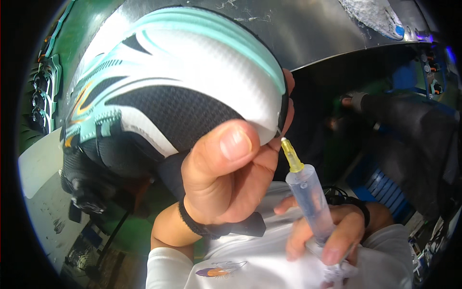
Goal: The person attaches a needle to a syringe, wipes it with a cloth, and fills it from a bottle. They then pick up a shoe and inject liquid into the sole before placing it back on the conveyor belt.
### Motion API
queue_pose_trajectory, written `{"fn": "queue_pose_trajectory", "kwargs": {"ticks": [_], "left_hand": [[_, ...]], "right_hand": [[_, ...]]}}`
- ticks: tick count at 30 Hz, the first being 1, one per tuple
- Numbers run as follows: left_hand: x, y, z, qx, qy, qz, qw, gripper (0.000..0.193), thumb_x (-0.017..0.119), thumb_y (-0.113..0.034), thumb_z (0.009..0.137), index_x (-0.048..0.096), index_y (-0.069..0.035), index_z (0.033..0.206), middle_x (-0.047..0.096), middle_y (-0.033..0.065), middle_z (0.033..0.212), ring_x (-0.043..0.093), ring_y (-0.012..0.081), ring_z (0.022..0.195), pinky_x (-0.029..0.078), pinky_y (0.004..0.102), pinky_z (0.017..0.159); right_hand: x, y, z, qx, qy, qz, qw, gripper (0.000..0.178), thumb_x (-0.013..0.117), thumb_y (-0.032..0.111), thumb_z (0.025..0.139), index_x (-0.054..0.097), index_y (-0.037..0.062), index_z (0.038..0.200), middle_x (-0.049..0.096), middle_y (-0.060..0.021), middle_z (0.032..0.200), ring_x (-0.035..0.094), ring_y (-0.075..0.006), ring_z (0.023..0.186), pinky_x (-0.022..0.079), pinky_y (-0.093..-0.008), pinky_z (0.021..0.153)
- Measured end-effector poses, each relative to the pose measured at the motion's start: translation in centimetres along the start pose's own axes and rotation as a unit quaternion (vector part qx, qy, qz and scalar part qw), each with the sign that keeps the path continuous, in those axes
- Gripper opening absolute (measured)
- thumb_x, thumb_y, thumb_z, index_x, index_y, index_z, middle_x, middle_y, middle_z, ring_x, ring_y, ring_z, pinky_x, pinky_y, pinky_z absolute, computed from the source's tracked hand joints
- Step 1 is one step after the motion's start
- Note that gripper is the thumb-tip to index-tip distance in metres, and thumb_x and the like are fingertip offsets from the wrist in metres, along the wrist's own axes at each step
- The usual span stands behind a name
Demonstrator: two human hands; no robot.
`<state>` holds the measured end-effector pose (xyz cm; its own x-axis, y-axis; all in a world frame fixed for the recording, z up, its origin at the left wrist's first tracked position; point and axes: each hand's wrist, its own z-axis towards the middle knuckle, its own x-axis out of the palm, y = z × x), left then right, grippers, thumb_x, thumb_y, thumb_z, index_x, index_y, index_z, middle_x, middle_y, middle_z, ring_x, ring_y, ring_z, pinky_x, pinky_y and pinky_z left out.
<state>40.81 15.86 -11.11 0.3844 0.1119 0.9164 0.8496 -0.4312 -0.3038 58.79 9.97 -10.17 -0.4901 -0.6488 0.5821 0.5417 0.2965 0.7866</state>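
My left hand (219,173) grips a running shoe (207,53) in white, mint green and black. Its thumb presses on the white upper, and fingertips show behind the toe. The laces and collar hang at the lower left. In my right hand (332,236) is a clear plastic syringe (312,200) with a yellow needle hub, tilted up and to the left. Fingers wrap around the lower part of its barrel. The thin needle reaches the toe edge, close to my left fingers; whether it touches the shoe I cannot tell.
Behind the shoe runs a metal worktop (298,29) with a curved edge. A white, fibrous-coated object (370,17) with a blue end lies at the upper right. A person's dark-clothed leg (399,115) is at right, above a blue crate (385,183). More shoes (45,96) stand far left.
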Motion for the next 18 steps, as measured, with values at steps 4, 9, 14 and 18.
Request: {"fn": "queue_pose_trajectory", "kwargs": {"ticks": [4, 9, 14, 18], "left_hand": [[1.4, -0.3, -0.1, -0.007, 0.003, -0.14, 0.99, 0.043, 0.062, -0.02, 0.081, 0.053, 0.005, 0.115, 0.052, 0.0163, 0.122, 0.047, 0.0238, 0.119, 0.034, 0.035, 0.104], [1.9, -0.3, -0.5, 0.036, -0.045, -0.046, 0.997, 0.04, 0.057, -0.025, 0.09, 0.049, -0.003, 0.123, 0.055, 0.0137, 0.122, 0.044, 0.0266, 0.123, 0.043, 0.0374, 0.101], [2.7, -0.3, -0.9, 0.045, -0.076, -0.066, 0.994, 0.039, 0.053, -0.029, 0.092, 0.051, -0.003, 0.121, 0.056, 0.0155, 0.121, 0.046, 0.028, 0.122, 0.046, 0.0373, 0.098], [2.9, -0.9, -1.1, 0.048, -0.072, 0.01, 0.996, 0.039, 0.053, -0.029, 0.092, 0.052, -0.002, 0.12, 0.057, 0.0151, 0.119, 0.047, 0.0276, 0.121, 0.047, 0.037, 0.097]], "right_hand": [[1.1, -2.7, -0.5, -0.094, -0.065, -0.174, 0.978, 0.05, 0.066, 0.04, 0.079, 0.048, 0.0086, 0.114, 0.055, -0.0177, 0.094, 0.054, -0.0271, 0.079, 0.03, -0.0548, 0.088], [0.7, -3.4, -0.1, -0.102, -0.029, -0.235, 0.966, 0.05, 0.068, 0.037, 0.077, 0.048, 0.0095, 0.114, 0.053, -0.0137, 0.087, 0.056, -0.028, 0.076, 0.029, -0.0561, 0.087], [0.9, -3.6, 0.1, -0.12, -0.035, -0.259, 0.958, 0.052, 0.072, 0.033, 0.074, 0.049, 0.0101, 0.114, 0.051, -0.0103, 0.084, 0.056, -0.0273, 0.074, 0.029, -0.0568, 0.088], [0.8, -3.7, 0.3, -0.109, -0.015, -0.243, 0.964, 0.053, 0.073, 0.03, 0.071, 0.049, 0.0098, 0.114, 0.051, -0.0085, 0.082, 0.057, -0.0256, 0.074, 0.027, -0.0556, 0.09]]}}
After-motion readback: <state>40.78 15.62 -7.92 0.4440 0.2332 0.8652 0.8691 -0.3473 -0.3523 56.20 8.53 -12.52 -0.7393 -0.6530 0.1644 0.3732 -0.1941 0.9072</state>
